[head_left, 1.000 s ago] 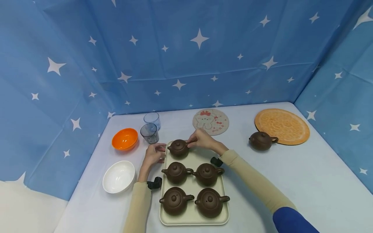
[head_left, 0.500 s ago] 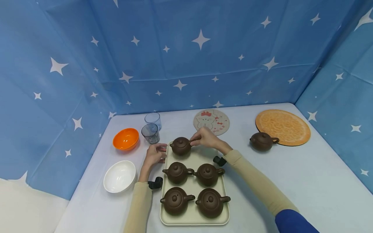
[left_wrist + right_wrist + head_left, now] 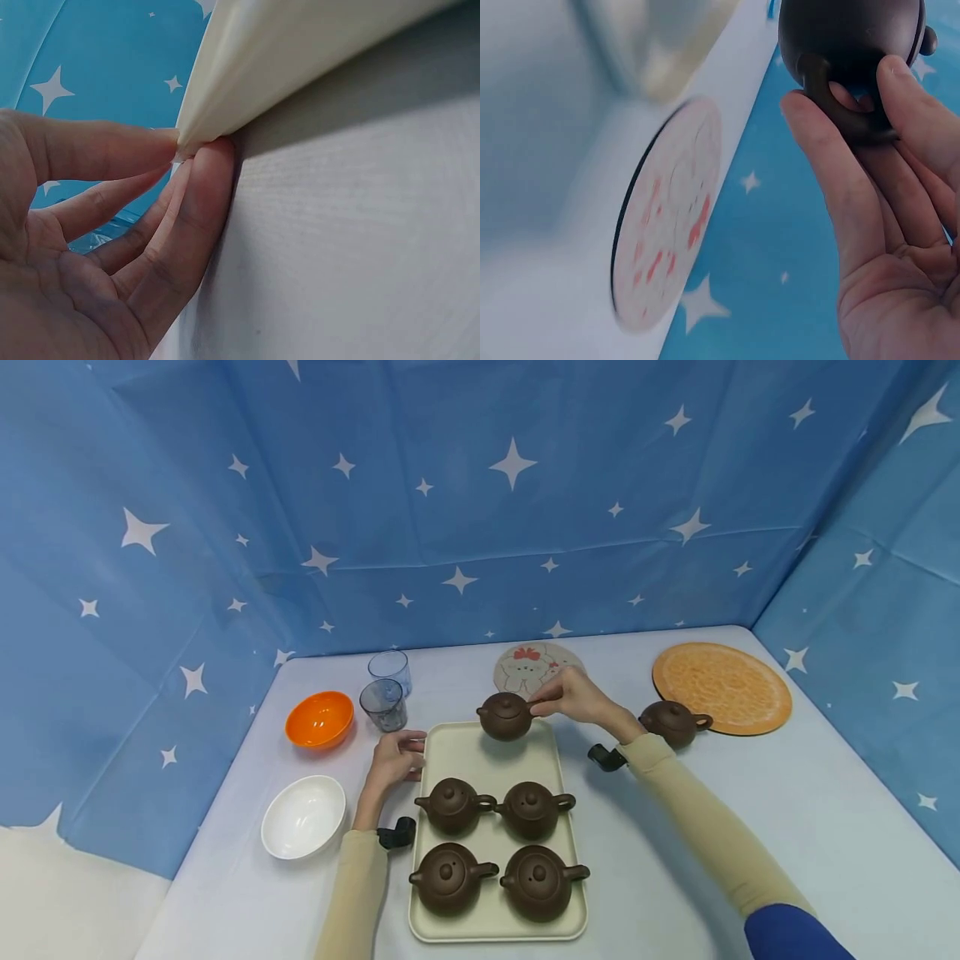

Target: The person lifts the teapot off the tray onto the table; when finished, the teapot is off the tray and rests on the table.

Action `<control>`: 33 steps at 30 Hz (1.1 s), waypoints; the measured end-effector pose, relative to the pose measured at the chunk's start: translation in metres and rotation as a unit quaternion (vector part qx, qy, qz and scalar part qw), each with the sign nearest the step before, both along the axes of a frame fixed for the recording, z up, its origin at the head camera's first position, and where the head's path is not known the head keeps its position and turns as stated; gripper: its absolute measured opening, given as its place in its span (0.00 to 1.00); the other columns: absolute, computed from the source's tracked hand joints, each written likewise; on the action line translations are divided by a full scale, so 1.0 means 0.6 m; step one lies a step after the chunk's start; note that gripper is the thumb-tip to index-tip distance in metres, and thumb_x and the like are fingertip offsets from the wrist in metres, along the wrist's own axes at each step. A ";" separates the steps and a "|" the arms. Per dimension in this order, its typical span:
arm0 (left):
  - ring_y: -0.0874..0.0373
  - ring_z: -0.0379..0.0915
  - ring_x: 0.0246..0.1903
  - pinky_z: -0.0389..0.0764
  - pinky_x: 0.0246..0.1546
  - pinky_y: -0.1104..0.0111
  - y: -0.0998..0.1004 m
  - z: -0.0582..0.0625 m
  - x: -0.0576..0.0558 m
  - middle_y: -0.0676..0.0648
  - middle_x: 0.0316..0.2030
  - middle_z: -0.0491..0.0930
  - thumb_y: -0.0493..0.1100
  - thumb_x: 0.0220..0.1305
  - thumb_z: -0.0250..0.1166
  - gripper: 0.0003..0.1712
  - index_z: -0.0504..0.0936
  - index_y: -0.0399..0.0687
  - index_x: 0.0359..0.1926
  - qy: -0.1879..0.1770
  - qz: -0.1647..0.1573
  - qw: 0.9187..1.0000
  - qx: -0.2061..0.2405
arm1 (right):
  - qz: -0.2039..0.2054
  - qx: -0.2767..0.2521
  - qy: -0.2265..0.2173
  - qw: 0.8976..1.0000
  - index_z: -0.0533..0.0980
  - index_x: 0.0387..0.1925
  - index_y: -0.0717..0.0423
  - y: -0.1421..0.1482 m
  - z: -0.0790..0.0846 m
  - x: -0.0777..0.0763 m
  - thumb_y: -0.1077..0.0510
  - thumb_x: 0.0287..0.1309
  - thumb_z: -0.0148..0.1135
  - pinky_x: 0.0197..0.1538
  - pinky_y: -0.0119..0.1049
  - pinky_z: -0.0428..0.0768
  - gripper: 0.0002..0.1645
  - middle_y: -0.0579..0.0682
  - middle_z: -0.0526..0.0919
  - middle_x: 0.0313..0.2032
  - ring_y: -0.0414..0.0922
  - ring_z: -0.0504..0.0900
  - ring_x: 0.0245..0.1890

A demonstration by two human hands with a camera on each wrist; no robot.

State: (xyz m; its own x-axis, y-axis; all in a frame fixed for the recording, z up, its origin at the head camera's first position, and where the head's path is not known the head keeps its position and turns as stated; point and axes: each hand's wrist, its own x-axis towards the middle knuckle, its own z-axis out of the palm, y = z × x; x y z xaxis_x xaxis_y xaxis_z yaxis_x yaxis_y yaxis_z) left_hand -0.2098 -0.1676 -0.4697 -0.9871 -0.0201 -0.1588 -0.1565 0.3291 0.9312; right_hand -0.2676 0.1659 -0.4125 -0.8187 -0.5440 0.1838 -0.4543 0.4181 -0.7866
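Observation:
My right hand (image 3: 577,697) pinches the handle of a small dark brown teapot (image 3: 506,717), which hangs over the far end of the cream tray (image 3: 491,750). In the right wrist view the thumb and fingers close round the teapot's handle (image 3: 840,116). My left hand (image 3: 393,760) is at the tray's far left edge; the left wrist view has its thumb and forefinger pinching the tray's rim (image 3: 206,127). On the tray stand two middle-row teapots (image 3: 453,806) and, nearer me, two larger teapots (image 3: 448,878), spouts to the left.
Another brown teapot (image 3: 670,723) stands at the right beside an orange round mat (image 3: 720,685), partly behind my right wrist. A rabbit-patterned round mat (image 3: 528,670) lies at the back. Left of the tray are two glasses (image 3: 384,706), an orange bowl (image 3: 320,720) and a white bowl (image 3: 303,818).
My right hand has lifted the small teapot from the tray's far left corner and carried it to the right. The left hand has stayed at the tray's edge.

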 end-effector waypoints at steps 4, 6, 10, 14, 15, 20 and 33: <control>0.58 0.76 0.24 0.85 0.21 0.63 0.000 0.001 0.001 0.34 0.39 0.80 0.23 0.44 0.58 0.29 0.79 0.33 0.53 0.003 0.000 1.000 0.001 | -0.016 -0.002 -0.009 1.000 0.85 0.37 0.65 0.042 0.003 0.001 0.64 0.51 0.69 0.33 0.32 0.83 0.10 0.59 0.87 0.32 0.48 0.86 0.31; 0.58 0.76 0.24 0.85 0.21 0.63 -0.001 0.001 0.001 0.34 0.39 0.80 0.23 0.44 0.58 0.29 0.79 0.33 0.53 0.003 0.000 1.000 -0.002 | -0.026 0.003 -0.013 1.000 0.85 0.38 0.64 0.061 0.002 0.002 0.64 0.51 0.69 0.34 0.33 0.84 0.10 0.59 0.87 0.33 0.47 0.86 0.32; 0.58 0.76 0.24 0.85 0.21 0.64 -0.001 0.001 0.001 0.35 0.40 0.80 0.23 0.45 0.58 0.29 0.80 0.34 0.53 0.000 0.003 1.000 -0.003 | -0.044 0.018 -0.025 0.999 0.85 0.39 0.65 0.092 0.001 0.004 0.64 0.52 0.68 0.36 0.34 0.85 0.11 0.59 0.87 0.33 0.47 0.86 0.32; 0.58 0.76 0.22 0.85 0.21 0.64 -0.001 0.000 0.000 0.35 0.40 0.80 0.23 0.45 0.58 0.29 0.79 0.35 0.53 -0.003 0.006 1.000 0.007 | -0.054 0.030 -0.031 0.998 0.85 0.39 0.65 0.112 -0.001 0.007 0.64 0.53 0.67 0.36 0.35 0.85 0.10 0.59 0.87 0.33 0.48 0.86 0.32; 0.58 0.76 0.22 0.85 0.21 0.64 -0.001 -0.001 0.000 0.35 0.40 0.80 0.23 0.45 0.59 0.29 0.79 0.35 0.53 -0.004 0.007 1.000 0.009 | -0.054 0.032 -0.030 0.998 0.85 0.38 0.65 0.115 -0.002 0.008 0.65 0.53 0.67 0.36 0.34 0.85 0.10 0.59 0.87 0.33 0.47 0.86 0.32; 0.59 0.76 0.21 0.85 0.20 0.63 0.002 -0.001 0.000 0.36 0.39 0.81 0.23 0.44 0.59 0.30 0.80 0.35 0.53 -0.007 0.010 1.000 0.010 | -0.062 0.040 -0.030 0.997 0.85 0.37 0.64 0.135 -0.014 0.008 0.64 0.53 0.68 0.34 0.33 0.85 0.09 0.58 0.87 0.32 0.46 0.86 0.30; 0.58 0.76 0.23 0.85 0.20 0.63 0.002 0.000 0.002 0.34 0.39 0.80 0.22 0.43 0.58 0.30 0.79 0.33 0.53 0.000 0.008 1.000 0.015 | -0.083 0.073 -0.040 0.993 0.83 0.38 0.70 0.164 -0.026 0.014 0.68 0.54 0.65 0.35 0.40 0.86 0.09 0.64 0.86 0.34 0.54 0.86 0.32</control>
State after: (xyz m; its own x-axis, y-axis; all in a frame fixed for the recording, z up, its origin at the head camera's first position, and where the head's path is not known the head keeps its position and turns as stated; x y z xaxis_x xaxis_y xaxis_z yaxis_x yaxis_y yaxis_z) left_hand -0.2085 -0.1666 -0.4698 -0.9867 -0.0301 -0.1600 -0.1617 0.2977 0.9409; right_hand -0.2593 0.2642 -0.4284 -0.9080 -0.4168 0.0433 -0.3080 0.5937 -0.7434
